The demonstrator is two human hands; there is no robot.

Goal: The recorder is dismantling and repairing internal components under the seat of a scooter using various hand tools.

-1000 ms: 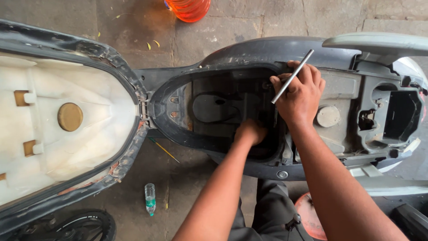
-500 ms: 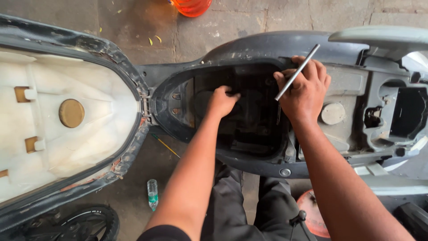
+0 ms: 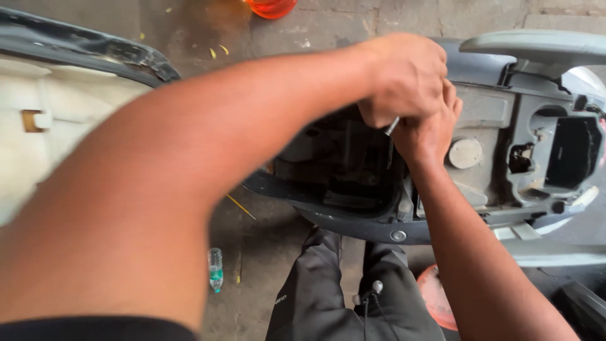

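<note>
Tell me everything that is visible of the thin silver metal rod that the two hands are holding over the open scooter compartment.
Only a short piece of the thin silver metal rod shows: a slim, straight, shiny bar that looks like steel, tilted and pointing down-left. The left hand is closed over its upper part, and the right hand sits just beneath, touching it from the right side. Both its ends are hidden. It hangs above the dark plastic storage compartment of the grey scooter body.
</note>
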